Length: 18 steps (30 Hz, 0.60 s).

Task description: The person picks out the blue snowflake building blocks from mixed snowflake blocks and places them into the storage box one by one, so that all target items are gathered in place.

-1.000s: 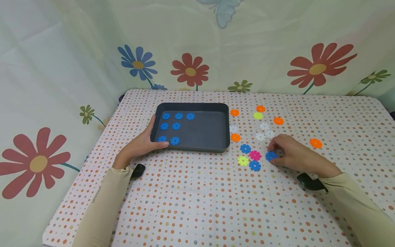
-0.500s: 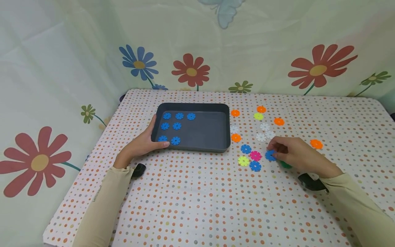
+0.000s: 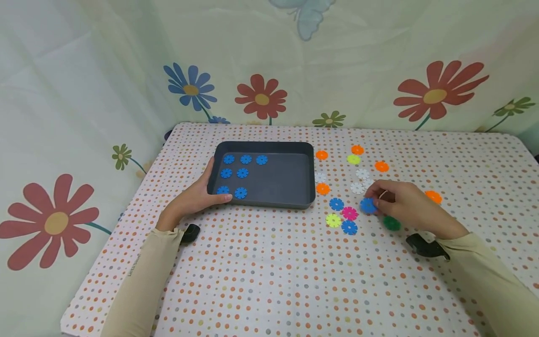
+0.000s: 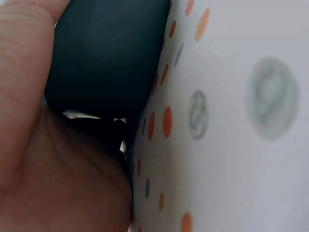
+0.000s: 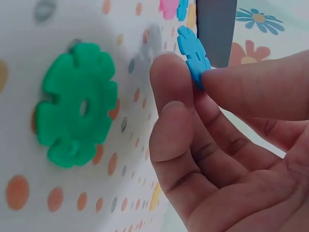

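Note:
My left hand grips the left end of a dark grey baking tray, thumb over the near corner. In the left wrist view the tray's dark outer wall lies against that hand. Several blue snowflake discs lie flat inside the tray's left half. To the right of the tray, my right hand pinches a blue snowflake disc between thumb and fingers. The right wrist view shows this disc tilted and raised off the table. A green snowflake disc lies on the cloth beside the right hand.
Right of the tray are scattered blue discs, a pink disc, yellow discs, white discs and orange discs. A dotted cloth covers the table. Behind it hangs a flowered curtain.
My right hand has lifted slightly with the blue disc, and the green disc beneath it has come into sight. The left hand stays at the tray.

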Each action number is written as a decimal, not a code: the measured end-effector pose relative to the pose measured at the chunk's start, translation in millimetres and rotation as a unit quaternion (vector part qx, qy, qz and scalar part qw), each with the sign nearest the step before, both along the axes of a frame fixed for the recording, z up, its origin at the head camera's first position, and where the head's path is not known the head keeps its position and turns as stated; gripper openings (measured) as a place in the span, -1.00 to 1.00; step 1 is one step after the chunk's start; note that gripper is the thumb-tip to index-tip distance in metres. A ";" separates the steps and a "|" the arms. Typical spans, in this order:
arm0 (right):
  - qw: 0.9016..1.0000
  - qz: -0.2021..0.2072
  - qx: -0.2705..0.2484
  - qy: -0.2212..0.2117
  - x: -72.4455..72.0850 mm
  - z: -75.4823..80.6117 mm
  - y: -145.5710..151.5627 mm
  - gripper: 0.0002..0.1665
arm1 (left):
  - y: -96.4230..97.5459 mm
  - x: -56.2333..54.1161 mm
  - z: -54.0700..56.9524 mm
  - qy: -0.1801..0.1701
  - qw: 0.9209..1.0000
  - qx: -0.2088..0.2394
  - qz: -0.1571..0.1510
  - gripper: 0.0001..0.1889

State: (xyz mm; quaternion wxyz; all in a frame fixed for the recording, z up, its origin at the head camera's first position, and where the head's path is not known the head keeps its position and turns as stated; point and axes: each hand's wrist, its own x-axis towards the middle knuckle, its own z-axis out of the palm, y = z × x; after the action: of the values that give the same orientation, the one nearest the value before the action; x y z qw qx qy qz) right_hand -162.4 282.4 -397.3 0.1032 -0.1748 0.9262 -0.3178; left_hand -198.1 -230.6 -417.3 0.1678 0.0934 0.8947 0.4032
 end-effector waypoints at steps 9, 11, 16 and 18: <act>1.000 -0.023 -0.017 -0.013 -4.9 2.8 -9.1 -0.80 | -0.6 -1.1 -1.1 0.002 1.000 0.002 -0.001 0.38; 0.999 -0.028 -0.026 -0.020 -5.9 3.5 -11.3 -0.78 | -0.6 -1.5 -1.6 0.002 1.000 0.001 0.000 0.39; 0.999 -0.027 -0.042 -0.018 -8.3 5.5 -16.7 -0.78 | -1.2 -1.5 -2.1 0.002 1.000 -0.001 0.002 0.39; 0.999 -0.026 -0.042 -0.011 -9.4 6.1 -18.8 -0.78 | -1.3 -0.9 -2.3 0.001 1.000 -0.001 0.003 0.39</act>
State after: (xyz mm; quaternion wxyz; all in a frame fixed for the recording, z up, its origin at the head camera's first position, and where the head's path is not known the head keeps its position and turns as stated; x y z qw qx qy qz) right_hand -171.8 263.6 -391.1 0.0977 -0.1514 0.9150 -0.3610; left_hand -198.9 -232.0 -419.6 0.1656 0.0914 0.8958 0.4022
